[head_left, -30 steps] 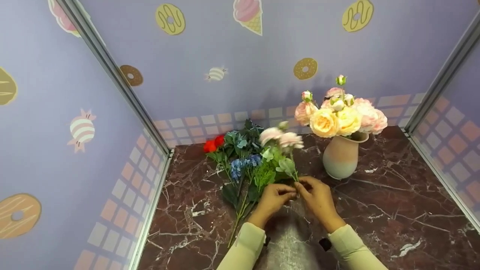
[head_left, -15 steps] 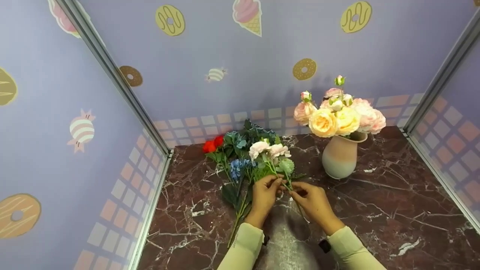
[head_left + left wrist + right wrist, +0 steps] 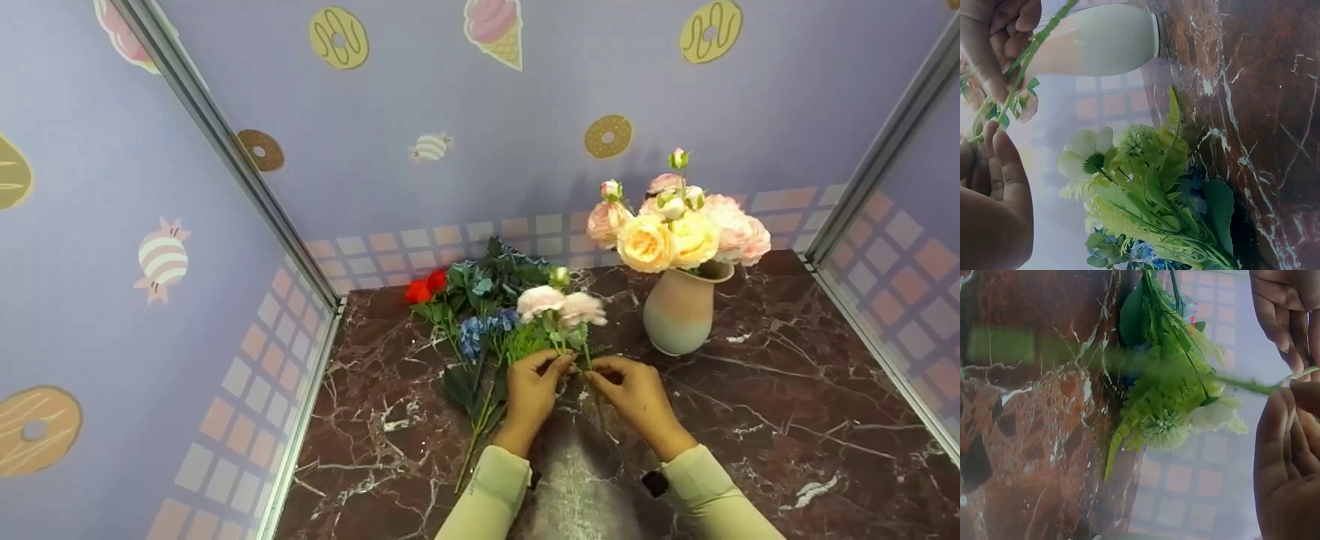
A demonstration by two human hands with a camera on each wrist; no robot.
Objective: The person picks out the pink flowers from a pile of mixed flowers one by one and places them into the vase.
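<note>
A flower stem with pale pink blooms point(image 3: 541, 301) and a green-white bud point(image 3: 559, 277) is held upright between both hands, over the table's middle. My left hand point(image 3: 531, 394) pinches a thin green branch of it between thumb and fingertips. Close on the right, my right hand point(image 3: 636, 396) pinches the green stem point(image 3: 1244, 385), whose lower part is blurred in the right wrist view. The forked stem point(image 3: 1030, 53) spans both hands in the left wrist view. A pink-to-pale-green vase point(image 3: 679, 315) stands upright to the right, filled with pink and yellow flowers point(image 3: 694, 238).
On the marble-patterned table point(image 3: 375, 465) left of the hands lie several flower stems: red flowers point(image 3: 426, 287), blue flowers point(image 3: 474, 336), dark teal foliage point(image 3: 506, 271) and light green foliage point(image 3: 1145, 197). Patterned panels point(image 3: 517, 150) close off the back and sides.
The pink blooms swung left and down, then back up to the right. My left hand has moved slightly forward and now pinches a branch; my right hand keeps hold of the stem.
</note>
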